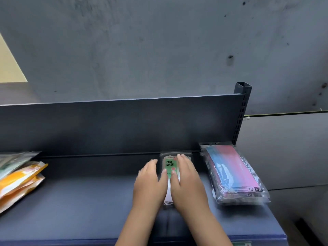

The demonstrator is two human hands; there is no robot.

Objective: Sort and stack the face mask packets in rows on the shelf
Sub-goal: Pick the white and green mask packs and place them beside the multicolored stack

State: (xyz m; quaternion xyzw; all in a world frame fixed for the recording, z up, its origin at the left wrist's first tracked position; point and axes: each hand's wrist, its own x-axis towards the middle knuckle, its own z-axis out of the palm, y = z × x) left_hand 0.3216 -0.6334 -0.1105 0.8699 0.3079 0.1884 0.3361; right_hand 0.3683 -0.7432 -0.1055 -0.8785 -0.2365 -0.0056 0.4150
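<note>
Both my hands lie flat on one green face mask packet (169,166) that rests on the dark shelf (88,201), its far end close to the shelf's back panel (106,125). My left hand (150,185) covers the packet's left edge and my right hand (186,183) its right side, fingers stretched out and pressing down rather than closed around anything; only a narrow strip of the packet shows between them, with the words FACE MASK readable near the top. Most of the packet is hidden under my palms, so I cannot tell whether it is a single packet or sits on others. Just beside my right hand, not touching it, lies a stack of clear packets holding blue and pink masks (232,173), near the upright post (242,110) at the shelf's right end. Well apart to the left, a loose pile of orange and pale packets (21,176) is cut off by the picture's edge.
</note>
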